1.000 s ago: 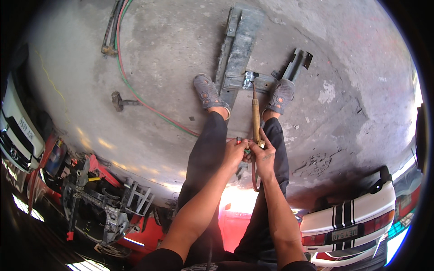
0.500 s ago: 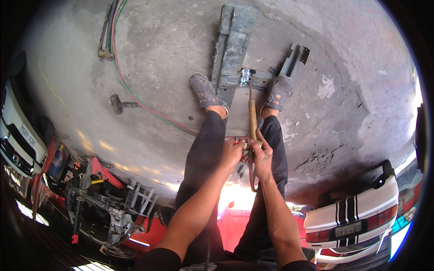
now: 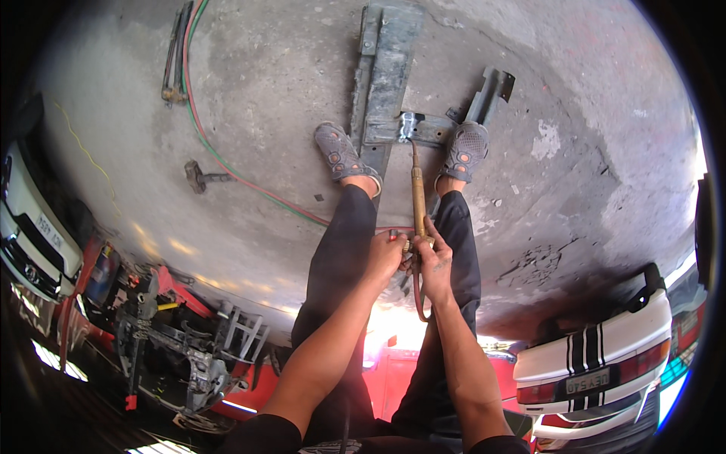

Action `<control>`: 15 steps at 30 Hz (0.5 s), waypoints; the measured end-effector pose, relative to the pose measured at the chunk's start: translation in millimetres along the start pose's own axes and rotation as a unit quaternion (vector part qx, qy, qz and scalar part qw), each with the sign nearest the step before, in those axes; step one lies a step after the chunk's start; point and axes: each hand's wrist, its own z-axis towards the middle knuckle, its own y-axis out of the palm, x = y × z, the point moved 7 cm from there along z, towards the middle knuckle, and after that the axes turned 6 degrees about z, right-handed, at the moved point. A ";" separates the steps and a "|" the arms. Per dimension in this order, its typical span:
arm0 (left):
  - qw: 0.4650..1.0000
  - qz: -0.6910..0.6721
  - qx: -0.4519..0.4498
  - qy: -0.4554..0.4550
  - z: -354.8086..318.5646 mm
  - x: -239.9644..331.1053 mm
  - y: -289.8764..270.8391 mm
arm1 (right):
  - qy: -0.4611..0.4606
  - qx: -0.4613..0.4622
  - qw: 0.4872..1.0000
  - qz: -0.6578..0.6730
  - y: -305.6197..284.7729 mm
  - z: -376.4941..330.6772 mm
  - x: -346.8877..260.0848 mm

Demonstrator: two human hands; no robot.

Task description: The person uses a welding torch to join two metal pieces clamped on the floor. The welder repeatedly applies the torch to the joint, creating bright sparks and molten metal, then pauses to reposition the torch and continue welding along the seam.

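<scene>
A brass gas torch [image 3: 418,198] points away from me, its thin tip close to the shiny patch of a grey metal crosspiece [image 3: 432,130]. My right hand [image 3: 436,265] is closed around the torch's rear, by the valves, with one finger stretched along the handle. Beside it, my left hand [image 3: 384,259] pinches at a knurled brass valve knob [image 3: 407,246]. A small red-tipped thing [image 3: 393,235] pokes out of the left fingers; its kind is hidden. The crosspiece joins a long grey metal beam [image 3: 392,68] lying on the floor between my feet. No flame shows at the tip.
Red and green hoses [image 3: 227,168] curve along the concrete floor to the torch. A hammer [image 3: 203,176] lies at left, metal bars [image 3: 176,60] beyond it. My right shoe [image 3: 463,151] is by a bracket [image 3: 490,94]. Car parts [image 3: 181,340] and a white car end [image 3: 594,356] stand behind.
The torch has shifted slightly left with both hands, its tip still near the crosspiece. The view has moved a little. Both hands keep their grips.
</scene>
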 end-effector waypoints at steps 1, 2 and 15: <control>1.000 -0.001 -0.001 0.000 0.8 -1.3 -0.1 | -0.001 0.001 1.000 -0.004 0.1 -0.2 -0.2; 1.000 -0.002 -0.002 0.000 1.8 -2.4 -0.3 | -0.002 0.002 1.000 -0.008 0.1 -0.3 -0.4; 1.000 0.000 -0.013 -0.007 0.0 -0.4 -1.4 | -0.013 0.004 1.000 -0.016 -0.1 1.6 5.7</control>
